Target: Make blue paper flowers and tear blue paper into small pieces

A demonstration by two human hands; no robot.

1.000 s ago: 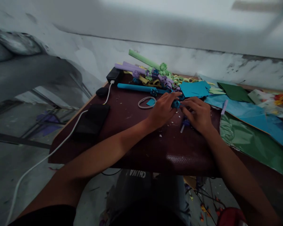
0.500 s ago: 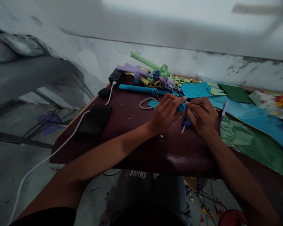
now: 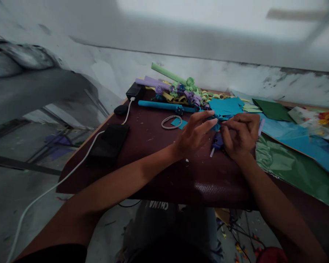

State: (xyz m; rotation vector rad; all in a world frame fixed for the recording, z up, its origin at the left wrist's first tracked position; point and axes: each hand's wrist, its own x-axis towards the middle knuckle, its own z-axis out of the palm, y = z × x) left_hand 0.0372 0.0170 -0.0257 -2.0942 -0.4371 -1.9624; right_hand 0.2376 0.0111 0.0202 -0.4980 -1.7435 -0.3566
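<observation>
Fingers of the right hand (image 3: 241, 134) pinch together on a crumpled bright-blue paper piece (image 3: 217, 127), which sits between both hands' fingertips; the left hand (image 3: 194, 133) has parted fingers, any hold unclear

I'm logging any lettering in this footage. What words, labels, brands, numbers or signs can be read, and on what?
"CHINA", in white letters on the dark cloth over the person's lap, just below the table edge.
No other text can be read: any marks on the flat black device or the black adapter are too dark or small to make out.
</observation>
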